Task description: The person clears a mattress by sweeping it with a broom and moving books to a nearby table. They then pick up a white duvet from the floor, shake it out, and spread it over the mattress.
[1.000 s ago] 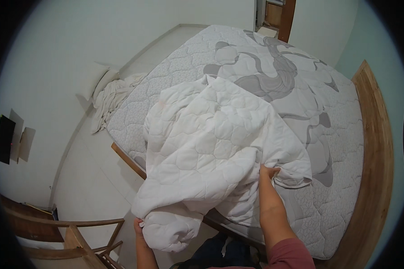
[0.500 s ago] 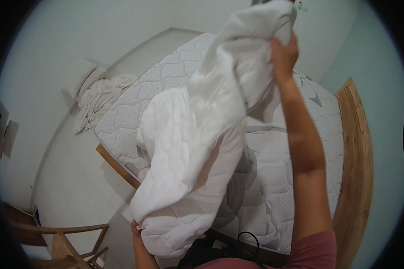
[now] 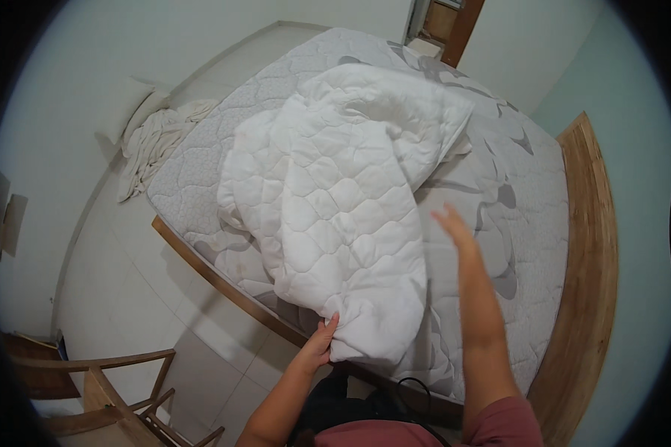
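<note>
A white quilted mattress pad (image 3: 343,201) lies bunched and partly folded over the middle of a bare mattress (image 3: 533,276) with grey leaf shapes. At the pad's near corner, my left hand (image 3: 322,341) is closed on its edge, close to the bed's near side. My right hand (image 3: 452,223) hovers over the mattress, right of the pad, with fingers apart and nothing in them. It is slightly blurred.
A wooden headboard (image 3: 590,276) rises on the right, and a wooden rail (image 3: 224,281) runs along the near left edge. Pillows (image 3: 142,112) and a crumpled cream cloth (image 3: 156,149) lie on the floor by the left wall. A wooden chair (image 3: 112,395) stands at lower left.
My right hand has let go of the pad and come down and nearer. The lifted pad has dropped flat onto the mattress. My left hand, still gripping, has moved right and forward.
</note>
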{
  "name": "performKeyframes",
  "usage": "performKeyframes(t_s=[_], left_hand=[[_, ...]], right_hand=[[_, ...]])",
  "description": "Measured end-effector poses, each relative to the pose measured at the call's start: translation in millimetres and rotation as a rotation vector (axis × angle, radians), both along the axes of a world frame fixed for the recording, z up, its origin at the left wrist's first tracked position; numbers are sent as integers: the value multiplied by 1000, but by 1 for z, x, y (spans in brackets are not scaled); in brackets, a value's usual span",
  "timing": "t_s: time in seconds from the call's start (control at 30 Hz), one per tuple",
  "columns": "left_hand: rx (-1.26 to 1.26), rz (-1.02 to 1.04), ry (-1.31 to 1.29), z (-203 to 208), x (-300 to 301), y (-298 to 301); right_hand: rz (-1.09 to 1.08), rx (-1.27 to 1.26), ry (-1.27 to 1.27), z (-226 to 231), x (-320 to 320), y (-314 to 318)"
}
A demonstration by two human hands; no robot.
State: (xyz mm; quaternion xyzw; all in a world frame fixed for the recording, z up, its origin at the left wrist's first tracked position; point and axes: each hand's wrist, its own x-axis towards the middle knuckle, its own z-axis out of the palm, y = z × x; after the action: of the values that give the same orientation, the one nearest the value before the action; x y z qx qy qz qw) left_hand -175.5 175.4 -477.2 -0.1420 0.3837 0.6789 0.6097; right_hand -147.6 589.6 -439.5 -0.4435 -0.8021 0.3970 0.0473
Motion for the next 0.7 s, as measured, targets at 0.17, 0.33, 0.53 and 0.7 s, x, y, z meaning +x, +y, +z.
performKeyframes(t_s=[0.17,0.33,0.53,0.7], left_hand=[[-178,100,96,10,45,23],[-191,-20,269,6,100,53],[-102,-286,342,53,180,126],[426,-766,394,99,241,137]], right_hand=[[-81,-746,-438,-123,142,-102],[-185,-1082,-6,-91,174,-196],[9,-605,474,-73,269,-133],[57,251,92,94,400,-21]])
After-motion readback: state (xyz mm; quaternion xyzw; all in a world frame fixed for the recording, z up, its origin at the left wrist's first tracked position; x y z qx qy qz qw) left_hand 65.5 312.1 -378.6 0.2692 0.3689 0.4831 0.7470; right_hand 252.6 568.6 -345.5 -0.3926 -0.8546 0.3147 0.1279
